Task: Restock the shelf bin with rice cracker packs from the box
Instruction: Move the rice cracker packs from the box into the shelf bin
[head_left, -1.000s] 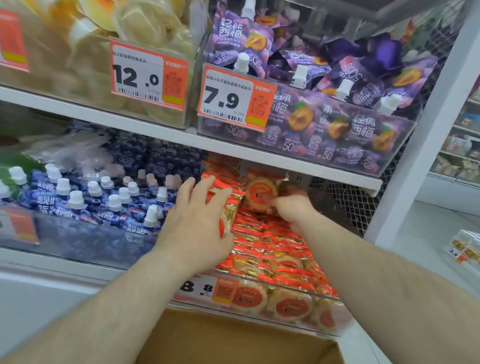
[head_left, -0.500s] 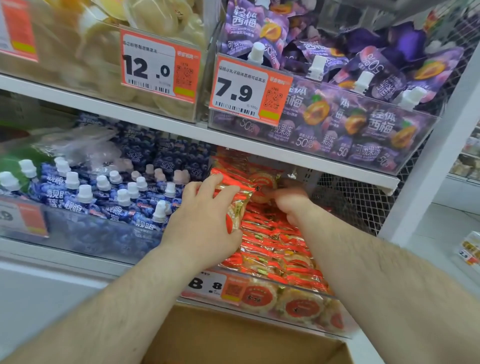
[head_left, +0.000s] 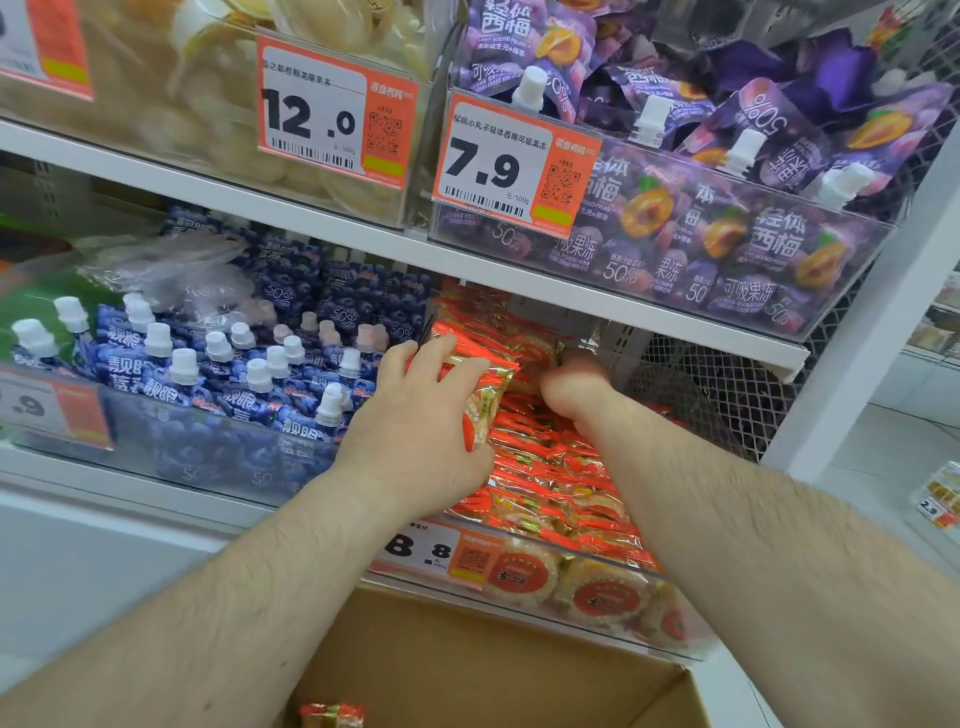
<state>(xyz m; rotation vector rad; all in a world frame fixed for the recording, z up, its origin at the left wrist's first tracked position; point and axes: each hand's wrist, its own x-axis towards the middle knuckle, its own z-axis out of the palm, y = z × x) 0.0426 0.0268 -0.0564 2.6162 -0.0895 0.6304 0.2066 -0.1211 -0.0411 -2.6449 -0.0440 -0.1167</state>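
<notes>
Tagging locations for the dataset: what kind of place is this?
Most likely a snack shop aisle: price tags on clear shelf bins, spouted jelly pouches, and a restocking box below.

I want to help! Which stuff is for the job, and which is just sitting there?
For the job: cracker packs, their bin, box, left hand, right hand.

Just there: blue pouches, purple pouches, price tags.

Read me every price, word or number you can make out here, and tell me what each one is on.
"12.0": price tag on the pale-snack bin.
"7.9": price tag on the purple pouch bin.
"8.8", partly hidden: price tag on the rice cracker bin.
"50%": purple pouches.
"50%": blue pouches.
Barcodes, tag small print: too small to read.
</notes>
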